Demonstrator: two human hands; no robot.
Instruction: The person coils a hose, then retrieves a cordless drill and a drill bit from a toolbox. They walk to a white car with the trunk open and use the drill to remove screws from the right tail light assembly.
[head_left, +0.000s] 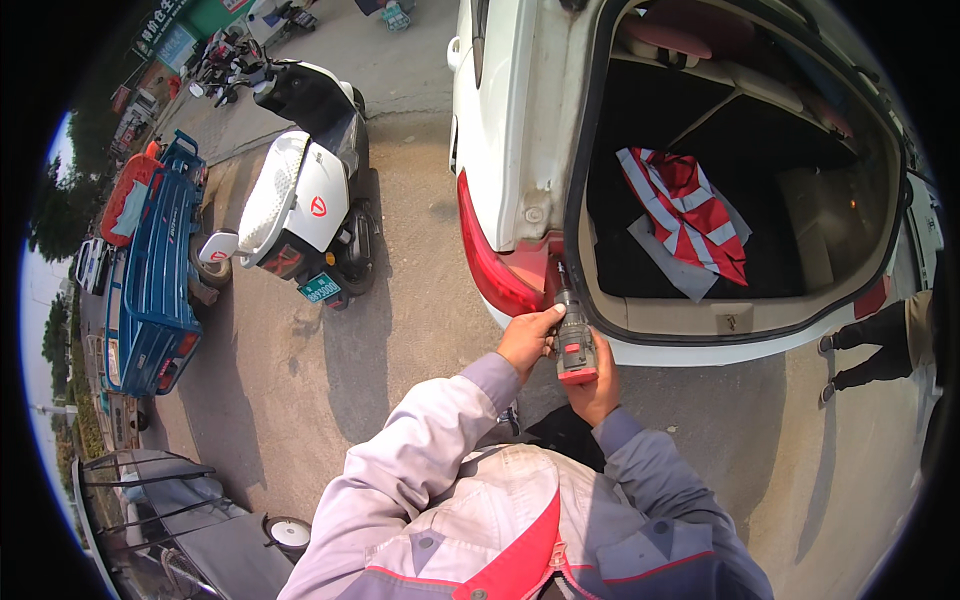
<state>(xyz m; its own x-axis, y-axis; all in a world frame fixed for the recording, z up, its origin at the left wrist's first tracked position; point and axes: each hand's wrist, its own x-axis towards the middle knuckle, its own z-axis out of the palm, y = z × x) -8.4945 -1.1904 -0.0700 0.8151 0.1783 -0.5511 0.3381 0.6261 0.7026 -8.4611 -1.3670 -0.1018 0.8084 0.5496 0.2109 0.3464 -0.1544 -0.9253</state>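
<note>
My right hand (598, 385) is wrapped round a cordless drill (573, 350), dark with a red base. The drill points away from me, its bit end at the inner edge of the red tail light (503, 285) on a white car (545, 110). From the left, my left hand (530, 340) closes against the front part of the drill, thumb near the chuck; its other fingers are partly hidden. Whether the bit sits in a screw cannot be made out. The tail light is on the car's left rear corner, beside the open boot (730, 318).
Inside the boot lies a red and silver-grey folded cloth (685, 210). A white scooter (300, 190) stands left of the car, with a blue cargo tricycle (150, 280) beyond it. A covered cart (190, 530) is at lower left. Another person's legs (875, 350) show at the right.
</note>
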